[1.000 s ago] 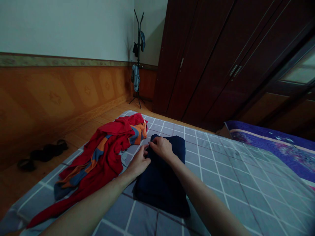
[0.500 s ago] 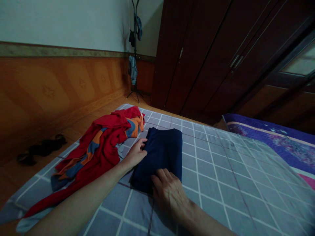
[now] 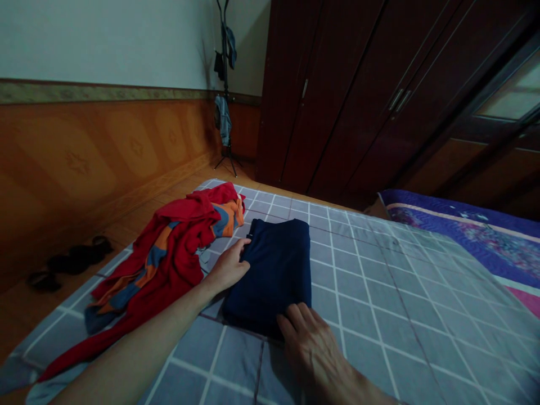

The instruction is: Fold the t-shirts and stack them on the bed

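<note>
A folded navy blue garment (image 3: 274,264) lies flat on the bed in front of me; its exact kind does not show. At its left edge rests my left hand (image 3: 230,265), thumb and fingers apart and touching the cloth. My right hand (image 3: 310,340) is at the near right corner, fingers bent together over the edge of the fabric; its fingertips are partly hidden. To the left, a crumpled heap of red clothing (image 3: 181,264) with orange and blue-grey patches stretches toward me.
Grey checked sheet (image 3: 358,292) covers the bed. Beyond its far edge stand a dark wooden wardrobe (image 3: 337,95) and a coat rack (image 3: 225,84) with hung items. Purple bedding (image 3: 455,225) lies at the right. Dark objects (image 3: 71,260) are on the floor at left.
My right hand has slid right and slightly toward me along the garment's near edge to its corner. My left hand stays at the left edge. The view has shifted slightly.
</note>
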Demonstrator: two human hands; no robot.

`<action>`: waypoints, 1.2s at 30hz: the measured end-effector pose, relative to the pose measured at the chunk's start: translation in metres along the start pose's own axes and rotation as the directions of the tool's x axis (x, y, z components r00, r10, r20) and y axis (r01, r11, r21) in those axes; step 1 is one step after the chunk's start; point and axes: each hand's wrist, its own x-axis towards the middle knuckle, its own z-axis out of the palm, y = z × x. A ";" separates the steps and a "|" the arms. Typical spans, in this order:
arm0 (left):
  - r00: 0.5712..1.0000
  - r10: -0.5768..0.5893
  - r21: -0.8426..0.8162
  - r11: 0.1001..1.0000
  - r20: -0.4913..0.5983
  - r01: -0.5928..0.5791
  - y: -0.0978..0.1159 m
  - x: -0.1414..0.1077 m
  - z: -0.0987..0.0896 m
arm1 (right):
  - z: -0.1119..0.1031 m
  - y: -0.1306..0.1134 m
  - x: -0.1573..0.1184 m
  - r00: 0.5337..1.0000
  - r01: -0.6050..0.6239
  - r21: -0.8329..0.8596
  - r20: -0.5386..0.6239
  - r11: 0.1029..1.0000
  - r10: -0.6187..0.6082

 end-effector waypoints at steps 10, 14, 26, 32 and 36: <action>0.999 0.027 0.079 0.997 0.019 -0.028 0.007 -0.004 -0.002 | 0.000 0.019 -0.032 0.994 -0.108 -0.174 -0.010 0.979 0.108; 0.999 0.035 0.092 0.995 0.033 -0.038 0.007 -0.003 -0.003 | -0.003 0.021 -0.035 0.991 -0.137 -0.179 -0.027 0.974 0.134; 1.000 0.002 0.212 0.977 0.018 -0.006 0.013 0.001 -0.007 | 0.004 0.019 -0.049 0.993 -0.105 -0.055 -0.066 0.993 0.101; 0.996 -0.035 0.234 0.971 -0.078 0.052 0.013 0.052 -0.002 | 0.001 0.021 -0.046 0.995 -0.053 0.000 -0.082 0.999 0.053; 0.990 -0.038 0.269 0.960 -0.137 0.074 0.016 0.086 0.005 | 0.004 0.021 -0.047 0.989 -0.041 0.019 -0.140 0.999 0.044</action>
